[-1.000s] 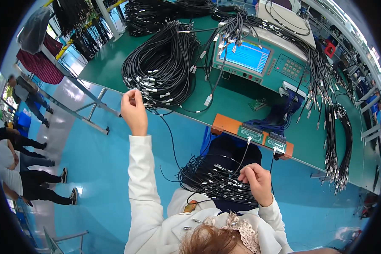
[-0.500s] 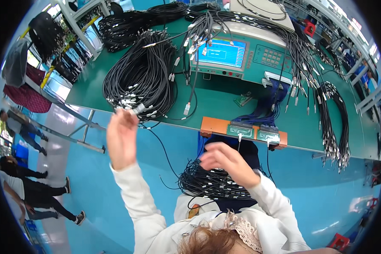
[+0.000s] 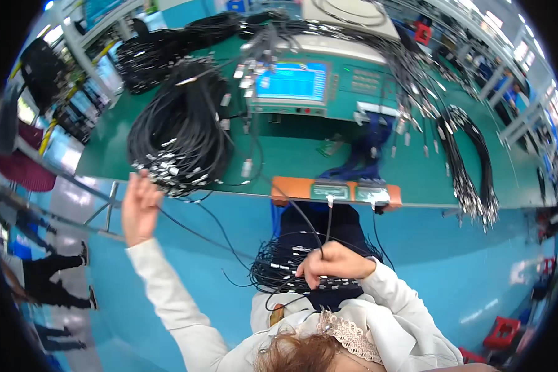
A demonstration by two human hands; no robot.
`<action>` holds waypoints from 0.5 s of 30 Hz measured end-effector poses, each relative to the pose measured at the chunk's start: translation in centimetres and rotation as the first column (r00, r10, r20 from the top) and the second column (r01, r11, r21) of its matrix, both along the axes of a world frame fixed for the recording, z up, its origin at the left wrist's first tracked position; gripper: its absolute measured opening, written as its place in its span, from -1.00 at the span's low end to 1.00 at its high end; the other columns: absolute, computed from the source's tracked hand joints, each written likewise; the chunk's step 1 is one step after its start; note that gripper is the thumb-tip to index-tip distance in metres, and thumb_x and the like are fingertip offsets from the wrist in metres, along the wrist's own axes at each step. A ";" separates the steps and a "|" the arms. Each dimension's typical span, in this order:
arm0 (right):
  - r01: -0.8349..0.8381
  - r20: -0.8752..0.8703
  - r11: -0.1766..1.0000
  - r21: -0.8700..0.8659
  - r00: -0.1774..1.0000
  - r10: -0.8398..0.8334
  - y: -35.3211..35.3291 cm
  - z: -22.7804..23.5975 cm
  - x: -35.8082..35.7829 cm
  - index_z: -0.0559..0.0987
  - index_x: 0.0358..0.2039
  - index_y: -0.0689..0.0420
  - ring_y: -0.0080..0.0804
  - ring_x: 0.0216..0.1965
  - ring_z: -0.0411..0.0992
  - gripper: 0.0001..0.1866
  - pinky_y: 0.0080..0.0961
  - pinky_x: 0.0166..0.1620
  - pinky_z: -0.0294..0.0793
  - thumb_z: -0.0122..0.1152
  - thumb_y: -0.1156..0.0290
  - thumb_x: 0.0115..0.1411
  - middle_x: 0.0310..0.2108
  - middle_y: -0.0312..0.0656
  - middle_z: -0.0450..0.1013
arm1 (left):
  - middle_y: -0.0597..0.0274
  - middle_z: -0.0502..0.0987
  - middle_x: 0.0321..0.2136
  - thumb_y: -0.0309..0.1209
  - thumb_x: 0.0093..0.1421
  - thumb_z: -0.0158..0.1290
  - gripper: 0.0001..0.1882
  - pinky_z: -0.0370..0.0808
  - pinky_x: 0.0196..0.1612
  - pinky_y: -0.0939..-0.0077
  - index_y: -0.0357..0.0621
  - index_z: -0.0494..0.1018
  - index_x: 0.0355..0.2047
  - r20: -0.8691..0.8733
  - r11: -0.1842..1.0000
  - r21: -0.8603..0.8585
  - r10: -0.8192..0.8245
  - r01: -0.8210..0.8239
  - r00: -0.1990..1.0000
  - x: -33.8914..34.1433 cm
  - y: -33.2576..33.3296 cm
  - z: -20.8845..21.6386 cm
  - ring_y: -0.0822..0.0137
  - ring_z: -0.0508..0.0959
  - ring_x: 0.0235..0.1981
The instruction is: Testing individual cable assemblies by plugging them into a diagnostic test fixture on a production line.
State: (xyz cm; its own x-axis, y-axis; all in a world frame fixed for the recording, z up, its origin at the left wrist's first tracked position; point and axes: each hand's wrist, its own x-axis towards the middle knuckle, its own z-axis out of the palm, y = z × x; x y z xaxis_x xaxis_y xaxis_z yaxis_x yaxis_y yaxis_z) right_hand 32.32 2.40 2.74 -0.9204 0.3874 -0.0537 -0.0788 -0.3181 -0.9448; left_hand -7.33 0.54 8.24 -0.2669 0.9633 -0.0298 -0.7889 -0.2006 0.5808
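My left hand (image 3: 141, 208) is at the near left edge of a big coiled bundle of black cables (image 3: 180, 133) with white connector ends. Its fingers are bent and somewhat blurred. A thin black cable runs from beside this palm toward my lap; its end is hidden in the hand. My right hand (image 3: 335, 263) has its fingers curled round another black cable (image 3: 304, 217), which arches down from the tabletop. Below that hand, more black cables (image 3: 273, 263) with white tags lie across my lap. Two green connector boards (image 3: 330, 190) sit on an orange block (image 3: 285, 186), cables plugged into them.
A tester with a lit blue screen (image 3: 291, 82) stands on the green table (image 3: 279, 146). Blue wiring (image 3: 369, 149) links it to the boards. Cables hang over its top, and another looped bundle (image 3: 471, 161) lies at right. People (image 3: 49, 279) are off to the left.
My left hand has moved left and lower along the bundle's edge. My right hand has dropped toward my lap and closed on a cable. The whole view has shifted slightly.
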 end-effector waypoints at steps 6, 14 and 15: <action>0.316 -0.252 0.949 -0.018 0.917 -0.310 -3.1 -0.5 10.7 0.56 -0.69 0.31 -0.13 -0.38 0.52 -0.71 -0.05 -0.05 0.39 0.04 0.48 0.12 -0.59 -0.03 0.52 | 0.39 0.07 -0.63 -0.43 0.32 -0.23 -0.77 0.02 -0.63 0.67 -0.35 0.28 -0.13 -0.190 0.973 0.213 0.131 -0.089 0.973 -5.2 -2.5 1.8 0.57 0.00 -0.71; 0.580 -0.267 0.115 -0.807 -0.184 -0.946 -4.4 1.2 25.9 0.33 -0.25 0.23 -0.65 -0.75 -0.10 -0.77 -0.71 -0.72 -0.02 -0.20 0.32 0.35 -0.66 -0.38 -0.01 | 0.28 0.16 -0.49 -0.51 0.33 -0.30 -0.66 0.09 -0.61 0.69 -0.40 0.17 0.07 -0.065 0.971 0.207 0.137 -0.121 0.989 -9.3 -12.3 -0.2 0.55 0.08 -0.67; 0.637 -0.341 0.160 -0.754 -0.171 -0.925 -4.3 0.2 28.1 0.33 -0.24 0.24 -0.65 -0.75 -0.09 -0.77 -0.73 -0.73 -0.05 -0.23 0.33 0.36 -0.65 -0.38 0.01 | 0.29 0.16 -0.51 -0.50 0.33 -0.30 -0.67 0.08 -0.62 0.68 -0.40 0.18 0.06 -0.159 0.969 0.244 0.000 0.039 0.987 -8.7 -11.8 -0.3 0.55 0.08 -0.68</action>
State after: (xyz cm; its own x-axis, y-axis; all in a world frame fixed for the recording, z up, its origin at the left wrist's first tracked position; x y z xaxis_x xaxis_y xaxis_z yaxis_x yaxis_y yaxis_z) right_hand 60.43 -1.86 2.92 0.3634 0.9316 -0.0085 -0.8994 0.3485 -0.2640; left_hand -16.07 -11.29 7.98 -0.2302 0.9407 0.2493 -0.6970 -0.3381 0.6324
